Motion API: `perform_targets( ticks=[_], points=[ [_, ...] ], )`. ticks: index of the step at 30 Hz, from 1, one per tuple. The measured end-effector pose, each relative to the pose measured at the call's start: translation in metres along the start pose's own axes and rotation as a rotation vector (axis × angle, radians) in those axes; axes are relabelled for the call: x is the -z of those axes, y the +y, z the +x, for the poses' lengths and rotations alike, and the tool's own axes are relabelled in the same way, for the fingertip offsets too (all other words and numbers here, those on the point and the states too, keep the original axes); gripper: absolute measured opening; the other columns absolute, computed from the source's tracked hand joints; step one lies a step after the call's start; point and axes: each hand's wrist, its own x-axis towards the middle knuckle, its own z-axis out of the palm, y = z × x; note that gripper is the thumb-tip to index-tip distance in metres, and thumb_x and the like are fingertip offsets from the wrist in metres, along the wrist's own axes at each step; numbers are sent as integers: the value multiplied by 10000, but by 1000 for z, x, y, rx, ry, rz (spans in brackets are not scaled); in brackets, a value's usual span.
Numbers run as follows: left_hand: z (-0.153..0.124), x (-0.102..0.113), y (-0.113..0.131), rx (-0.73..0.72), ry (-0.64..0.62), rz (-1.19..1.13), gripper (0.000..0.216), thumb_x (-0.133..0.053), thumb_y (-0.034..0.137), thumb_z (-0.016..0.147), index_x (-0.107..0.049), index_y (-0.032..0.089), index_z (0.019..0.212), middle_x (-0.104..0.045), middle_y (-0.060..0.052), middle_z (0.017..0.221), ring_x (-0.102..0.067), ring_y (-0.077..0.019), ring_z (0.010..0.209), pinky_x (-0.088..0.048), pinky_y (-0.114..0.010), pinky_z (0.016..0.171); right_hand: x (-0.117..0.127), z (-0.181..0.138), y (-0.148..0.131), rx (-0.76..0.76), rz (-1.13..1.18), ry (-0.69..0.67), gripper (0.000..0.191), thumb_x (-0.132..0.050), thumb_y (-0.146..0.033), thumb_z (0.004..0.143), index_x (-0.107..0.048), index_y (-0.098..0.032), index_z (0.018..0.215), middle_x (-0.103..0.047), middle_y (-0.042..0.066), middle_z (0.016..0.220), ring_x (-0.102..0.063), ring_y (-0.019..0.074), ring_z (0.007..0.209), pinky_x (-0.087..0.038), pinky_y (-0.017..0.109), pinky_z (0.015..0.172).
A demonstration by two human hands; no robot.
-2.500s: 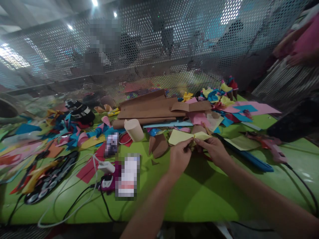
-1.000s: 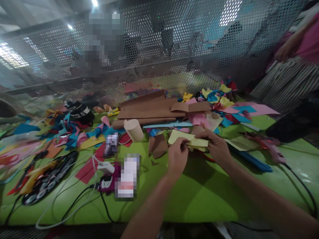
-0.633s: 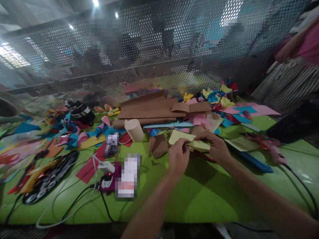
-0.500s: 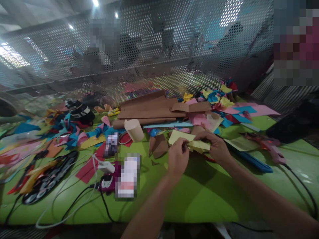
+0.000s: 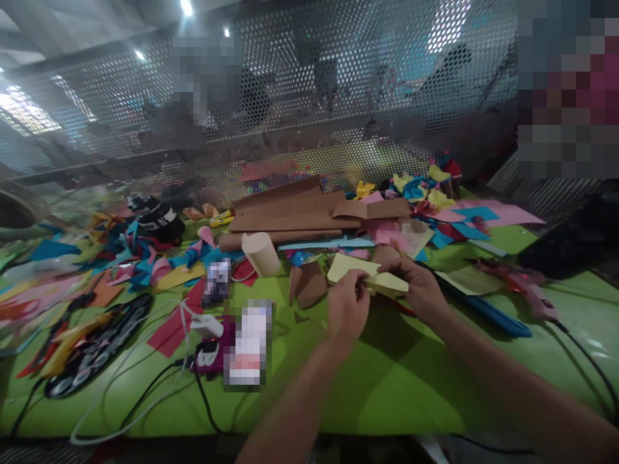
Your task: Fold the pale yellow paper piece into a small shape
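Currently both hands work one piece of pale yellow paper [image 5: 374, 276] held just above the green counter [image 5: 396, 380], a little past its middle. The left hand [image 5: 347, 308] is closed in a pinch on the near left part of the sheet, thumb and forefinger meeting at the paper's edge. The right hand [image 5: 420, 287] is closed over the right part, fingers curled on top and pressing it down along a crease.

Progress, as a judgement: the yellow paper already shows at least one fold, since its right half lies doubled as a narrow flap while the left half stands out as a flat, single layer. The shape is not finished; the left corner is open and no glue shows on it. How many folds lie under the right hand cannot be told, as the fingers cover them.

Surroundings: two small brown paper cones [image 5: 307, 283] lie just left of the hands, possibly finished pieces of the same kind of work. A cream paper tube [image 5: 261, 252] lies beyond them. Brown card sheets [image 5: 290, 212] are stacked at the back, with coloured scraps [image 5: 140, 261] to the left. A pink glue gun [image 5: 525, 287] rests well to the right, its cable trailing off, untouched. A long blue strip [image 5: 488, 309] lies near the right forearm.
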Motion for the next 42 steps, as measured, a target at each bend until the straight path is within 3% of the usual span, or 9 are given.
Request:
perform_targets(
  ticks=[3, 8, 15, 19, 23, 28, 35, 39, 42],
  points=[
    [3, 0, 1, 73, -6, -116, 307, -525, 12, 816, -634, 160, 1062, -686, -41, 989, -646, -143, 890, -497, -233, 813, -1, -2, -1, 22, -23, -8, 317, -828, -397, 568, -660, -208, 759, -663, 30, 681, -622, 214, 566, -508, 301, 501],
    [7, -1, -2, 215, -34, -206, 238, -553, -19, 767, -671, 136, 904, -694, -28, 893, -645, -141, 841, -504, -231, 794, 0, -1, 2, 76, -74, -6, 304, -811, -337, 562, -670, -205, 796, -665, 35, 719, -639, 233, 648, -516, 322, 564],
    [5, 3, -4, 61, 126, -117, 271, -528, -23, 775, -674, 138, 938, -678, -47, 919, -628, -149, 885, -495, -234, 796, 7, 4, 9, 154, -82, 96, 200, -718, -321, 649, -667, -209, 806, -656, 32, 765, -605, 198, 689, -489, 294, 608],
    [5, 6, -5, -50, 176, -17, 270, -532, -25, 786, -665, 144, 949, -659, -54, 943, -612, -150, 905, -488, -217, 764, 9, 3, 3, 195, -66, 81, 199, -683, -343, 723, -688, -225, 883, -672, 42, 886, -629, 230, 851, -515, 336, 756],
    [4, 7, -4, -102, 142, 88, 309, -540, -33, 780, -669, 174, 970, -652, -46, 967, -605, -164, 935, -491, -245, 823, 10, 2, -1, 179, -45, -20, 296, -672, -447, 793, -705, -224, 985, -678, 59, 1003, -628, 254, 950, -512, 357, 812],
    [2, 5, -3, -125, 68, 104, 319, -545, -25, 793, -678, 191, 985, -655, -44, 983, -603, -172, 950, -488, -265, 864, 8, 1, 4, 20, -73, -105, 458, -832, -562, 660, -739, -186, 903, -692, 59, 863, -636, 223, 778, -517, 318, 712],
    [5, 4, -3, -54, 75, -3, 285, -530, -24, 783, -670, 164, 945, -655, -48, 963, -600, -162, 939, -490, -243, 824, 6, 1, 2, -3, -50, -77, 483, -834, -620, 633, -756, -181, 817, -672, 44, 760, -602, 196, 670, -511, 300, 625],
    [9, 4, -5, 87, 45, -230, 241, -531, -4, 784, -651, 137, 939, -658, -47, 928, -611, -140, 875, -492, -215, 781, 9, 0, -1, 81, -94, -1, 393, -717, -578, 784, -769, -232, 962, -696, 52, 909, -634, 240, 865, -521, 320, 723],
    [12, 4, -7, 178, 32, -391, 220, -549, 37, 806, -639, 134, 983, -659, -45, 962, -614, -126, 874, -485, -200, 779, 12, 0, -1, 118, -61, -37, 290, -647, -432, 827, -746, -254, 1033, -690, 47, 992, -629, 245, 966, -512, 339, 817]
  ],
)
